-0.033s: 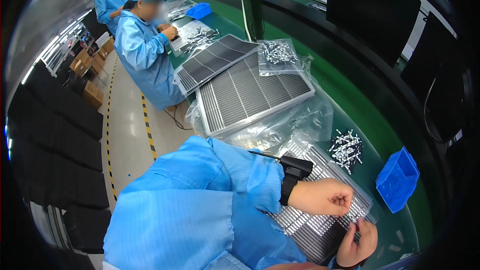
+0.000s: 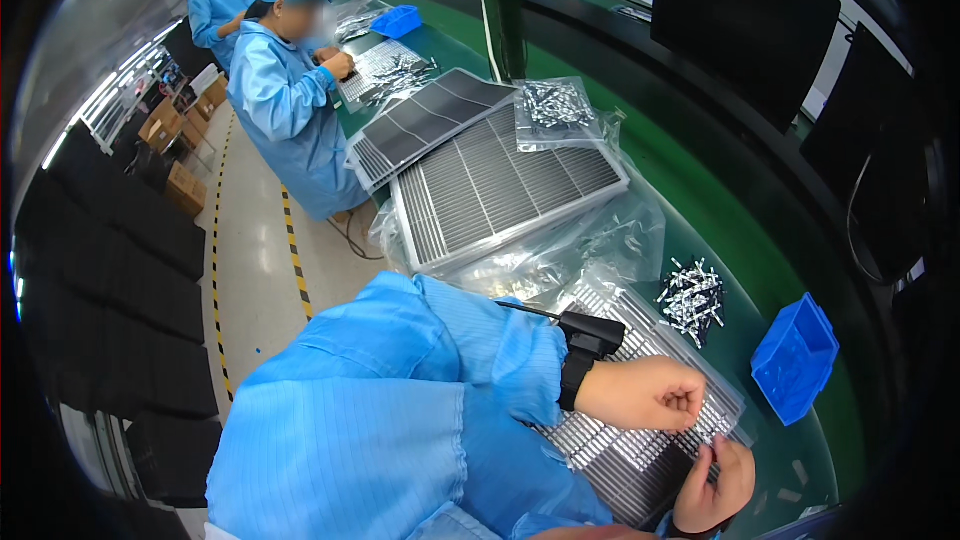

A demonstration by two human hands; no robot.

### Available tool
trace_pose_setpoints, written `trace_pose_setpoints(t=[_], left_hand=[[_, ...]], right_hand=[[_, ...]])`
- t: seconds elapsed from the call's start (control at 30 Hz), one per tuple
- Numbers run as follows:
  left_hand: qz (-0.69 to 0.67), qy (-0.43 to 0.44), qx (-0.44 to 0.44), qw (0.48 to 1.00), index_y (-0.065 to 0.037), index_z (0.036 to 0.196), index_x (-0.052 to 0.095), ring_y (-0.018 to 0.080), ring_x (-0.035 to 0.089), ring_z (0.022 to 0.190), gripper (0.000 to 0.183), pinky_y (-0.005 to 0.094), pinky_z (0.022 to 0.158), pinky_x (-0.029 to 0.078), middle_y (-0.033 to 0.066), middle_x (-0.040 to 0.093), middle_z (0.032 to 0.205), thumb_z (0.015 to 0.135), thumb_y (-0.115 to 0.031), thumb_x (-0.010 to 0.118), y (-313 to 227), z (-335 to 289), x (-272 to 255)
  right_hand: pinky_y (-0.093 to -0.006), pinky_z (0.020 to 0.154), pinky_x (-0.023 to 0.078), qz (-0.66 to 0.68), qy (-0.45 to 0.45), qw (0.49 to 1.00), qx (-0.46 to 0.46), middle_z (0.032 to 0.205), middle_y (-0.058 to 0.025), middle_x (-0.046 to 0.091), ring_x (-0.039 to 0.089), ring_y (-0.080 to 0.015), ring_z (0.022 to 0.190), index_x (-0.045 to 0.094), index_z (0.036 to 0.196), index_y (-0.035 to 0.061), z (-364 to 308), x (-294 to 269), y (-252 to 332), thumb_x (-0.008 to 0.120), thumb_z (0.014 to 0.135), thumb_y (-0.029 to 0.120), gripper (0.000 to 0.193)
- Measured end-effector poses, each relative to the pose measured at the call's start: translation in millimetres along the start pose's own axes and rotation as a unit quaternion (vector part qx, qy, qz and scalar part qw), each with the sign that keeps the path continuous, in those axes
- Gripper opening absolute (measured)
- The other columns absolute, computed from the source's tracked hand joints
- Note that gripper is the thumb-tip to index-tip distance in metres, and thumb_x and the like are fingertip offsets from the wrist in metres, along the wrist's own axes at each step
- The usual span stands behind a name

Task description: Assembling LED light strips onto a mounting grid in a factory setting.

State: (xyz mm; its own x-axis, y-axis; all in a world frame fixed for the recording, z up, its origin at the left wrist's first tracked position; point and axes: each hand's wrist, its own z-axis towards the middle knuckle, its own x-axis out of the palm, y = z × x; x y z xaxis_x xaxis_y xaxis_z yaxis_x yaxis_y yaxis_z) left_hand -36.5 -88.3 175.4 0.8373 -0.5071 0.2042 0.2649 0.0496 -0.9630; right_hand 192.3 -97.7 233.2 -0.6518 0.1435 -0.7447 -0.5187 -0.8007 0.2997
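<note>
My left hand (image 2: 645, 394) hangs over a slotted tray (image 2: 620, 310) filled with rows of small silver pieces. Its fingers are curled closed, and whatever they may hold is hidden. At the tray's near right edge, my right hand (image 2: 722, 488) has thumb and forefinger pinched together; what lies between the tips is too small to make out. Part of the tray close to my right hand shows dark slots (image 2: 625, 480) without silver pieces. A loose pile of small silver-and-black parts (image 2: 692, 302) lies beyond the tray, to the right.
A blue bin (image 2: 796, 358) stands at the right. Beyond my left arm, stacked slotted trays (image 2: 500, 190) carry a clear bag of small parts (image 2: 556, 112). Crumpled plastic (image 2: 630, 230) lies around them. A co-worker (image 2: 290, 100) sits at the bench, near a green post (image 2: 502, 10).
</note>
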Motion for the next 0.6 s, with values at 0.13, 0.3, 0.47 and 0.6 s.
trace_pose_setpoints(t=[0.13,0.3,0.47,0.6], left_hand=[[0.023,0.010,-0.013,1.000,-0.002,0.100,0.061,0.0058,0.060,0.081,0.009,0.0238,0.071,0.051,0.0014,0.066,0.092,0.099,-0.010,0.065,-12.2,-13.3,3.3],[0.071,0.020,-0.029,0.997,-0.002,0.101,0.062,0.0072,0.062,0.079,0.013,0.0259,0.069,0.051,0.0042,0.066,0.087,0.099,-0.014,0.067,-10.2,-3.7,5.8],[0.152,-0.026,-0.051,0.987,-0.003,0.110,0.059,0.0132,0.069,0.089,0.024,0.0302,0.073,0.056,0.0065,0.066,0.093,0.095,-0.016,0.072,30.9,25.7,-17.0],[0.341,-0.025,-0.106,0.934,-0.005,0.115,0.060,0.0160,0.068,0.078,0.027,0.0317,0.065,0.054,0.0053,0.061,0.082,0.092,-0.014,0.073,23.3,31.0,-21.2]], right_hand=[[-0.0411,0.073,0.056,-0.007,0.013,1.000,-0.016,0.089,-0.0205,0.070,0.067,-0.0375,0.078,0.073,0.098,-0.0050,-2.5,-6.3,14.5,0.075,0.086,-0.003,0.013],[-0.0352,0.070,0.051,0.001,0.002,1.000,0.002,0.084,-0.0159,0.067,0.064,-0.0278,0.076,0.067,0.100,-0.0038,-24.3,1.0,-6.4,0.070,0.081,-0.007,0.020],[-0.0361,0.065,0.051,0.065,-0.006,0.989,0.131,0.079,-0.0161,0.070,0.066,-0.0292,0.069,0.072,0.084,-0.0018,-21.7,24.5,-70.4,0.075,0.076,-0.005,0.009],[-0.0308,0.070,0.052,0.146,0.033,0.961,0.234,0.084,-0.0145,0.073,0.069,-0.0234,0.076,0.075,0.089,-0.0032,-35.8,35.8,-112.1,0.078,0.077,-0.006,0.013]])
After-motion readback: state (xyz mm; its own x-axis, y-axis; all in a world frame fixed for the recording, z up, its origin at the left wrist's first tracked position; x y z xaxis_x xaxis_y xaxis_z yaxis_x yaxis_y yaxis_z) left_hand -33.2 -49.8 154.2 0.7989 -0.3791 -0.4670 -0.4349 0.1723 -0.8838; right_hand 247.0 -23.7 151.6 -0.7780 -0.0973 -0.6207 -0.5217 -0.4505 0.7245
